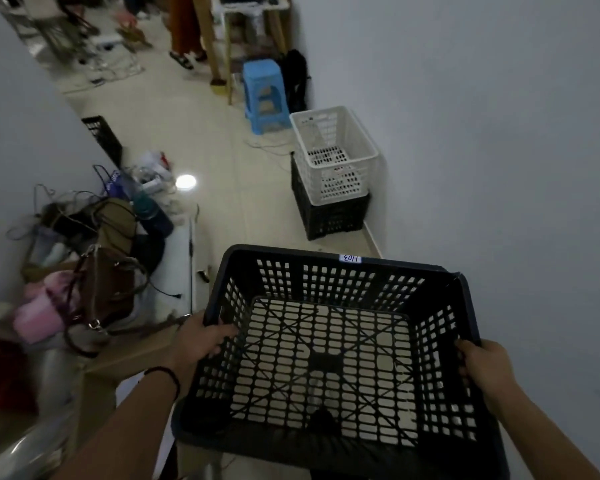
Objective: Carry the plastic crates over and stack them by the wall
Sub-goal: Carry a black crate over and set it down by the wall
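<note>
right now we hold the black crate (329, 348) up off the floor with both hands, arms reaching forward. our left hand (201, 337) grips the crate's left rim, its fingers curled over the edge and down into the inside wall, pressed close together; a dark band circles that wrist. our right hand (482, 368) grips the right rim, fingers hooked over the edge, thumb on the outside.

beyond the black crate, against the right-hand wall (499, 116), a white crate (333, 154) sits stacked on another dark crate (329, 216). past that stack stands a blue stool (264, 91), with wooden table legs (208, 39) and a person's sandalled feet (184, 58) farther on. left of the black crate lies a heap of bags, cords and bottles (111, 237), touching nothing we carry. the tiled floor (229, 188) between the black crate and the stack shows only a thin cable near the stool.

the black crate is empty, open side up, its walls and base a lattice of slots, with a small white label (350, 258) on its far rim reading 1103 upside down.
</note>
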